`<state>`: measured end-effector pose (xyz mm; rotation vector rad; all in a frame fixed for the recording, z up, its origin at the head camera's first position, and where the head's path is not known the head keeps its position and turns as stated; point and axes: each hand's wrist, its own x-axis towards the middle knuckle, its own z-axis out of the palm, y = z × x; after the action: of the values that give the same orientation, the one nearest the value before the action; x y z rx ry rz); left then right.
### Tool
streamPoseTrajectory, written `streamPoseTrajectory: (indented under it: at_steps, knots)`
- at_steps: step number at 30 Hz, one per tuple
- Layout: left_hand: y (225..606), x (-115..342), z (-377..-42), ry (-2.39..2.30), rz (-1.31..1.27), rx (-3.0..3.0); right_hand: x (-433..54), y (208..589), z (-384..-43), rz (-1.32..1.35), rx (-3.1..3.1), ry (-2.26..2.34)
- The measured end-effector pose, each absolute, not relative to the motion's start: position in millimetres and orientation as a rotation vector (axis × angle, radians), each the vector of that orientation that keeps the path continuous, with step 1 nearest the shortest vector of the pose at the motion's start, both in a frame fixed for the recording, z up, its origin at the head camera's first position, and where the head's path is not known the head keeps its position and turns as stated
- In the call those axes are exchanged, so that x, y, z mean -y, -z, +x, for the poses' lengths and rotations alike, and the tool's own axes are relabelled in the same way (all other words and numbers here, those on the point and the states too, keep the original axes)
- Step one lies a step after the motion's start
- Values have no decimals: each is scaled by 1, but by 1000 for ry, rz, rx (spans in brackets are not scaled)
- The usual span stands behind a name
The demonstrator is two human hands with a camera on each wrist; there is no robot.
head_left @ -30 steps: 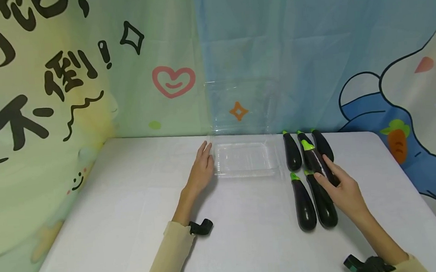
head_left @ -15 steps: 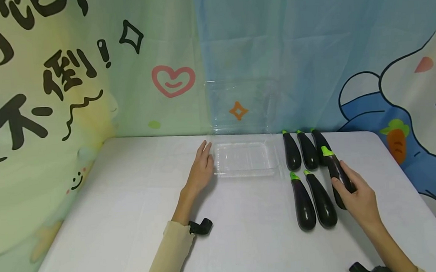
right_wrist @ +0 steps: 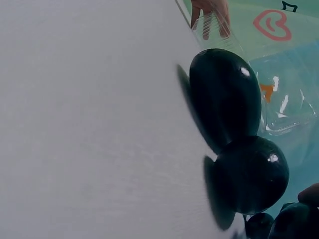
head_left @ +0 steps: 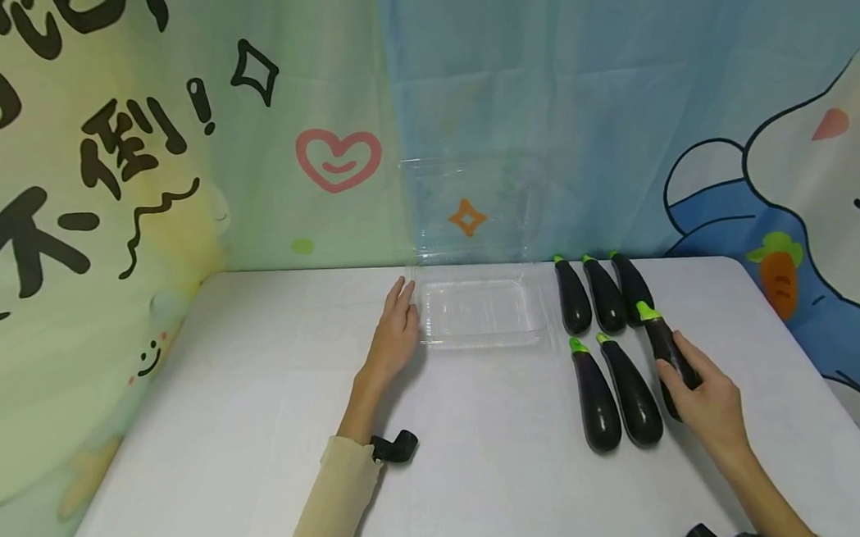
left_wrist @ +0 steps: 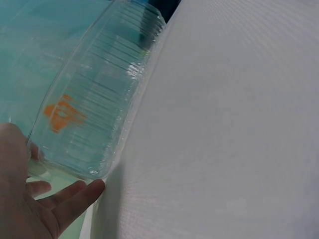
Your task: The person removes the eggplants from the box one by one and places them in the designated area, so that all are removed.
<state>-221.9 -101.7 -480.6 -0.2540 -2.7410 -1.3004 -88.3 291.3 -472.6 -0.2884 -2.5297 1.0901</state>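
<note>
My right hand [head_left: 707,399] grips an eggplant [head_left: 669,352] with a bright green cap, thumb on one side and fingers on the other. This eggplant lies at the right end of the front row; the right wrist view shows only part of it, under a fingertip. Two more eggplants [head_left: 597,402] [head_left: 632,392] lie to its left, and three [head_left: 573,297] [head_left: 606,297] [head_left: 631,285] form a row behind. Straight fingers of my left hand [head_left: 393,336] touch the left side of a clear plastic box [left_wrist: 94,94], whose lid [head_left: 481,208] stands raised at the back.
A white table [head_left: 261,410] carries everything. Behind it hangs a printed cloth backdrop [head_left: 612,109] with a heart, lettering and a cartoon animal, close to the table's back edge.
My right hand has moved right and toward me with the eggplant, from above the other eggplants to the right end of the front row. My left hand has stayed at the box.
</note>
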Motion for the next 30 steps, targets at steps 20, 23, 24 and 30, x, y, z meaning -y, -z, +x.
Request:
streamPoseTrajectory:
  at_steps: [20,23,24,30]
  knots:
    - [481,105,-224,1306,-264,2723,-298,481,-84,-472,2643,-1128]
    - [482,105,-224,1303,-256,2730,-299,482,-83,-470,2668,-1116]
    - [482,104,-224,1305,-257,2728,-300,482,-83,-472,2676,-1114]
    - [483,103,-223,1301,-259,2733,-300,484,-81,-457,2706,-1127]
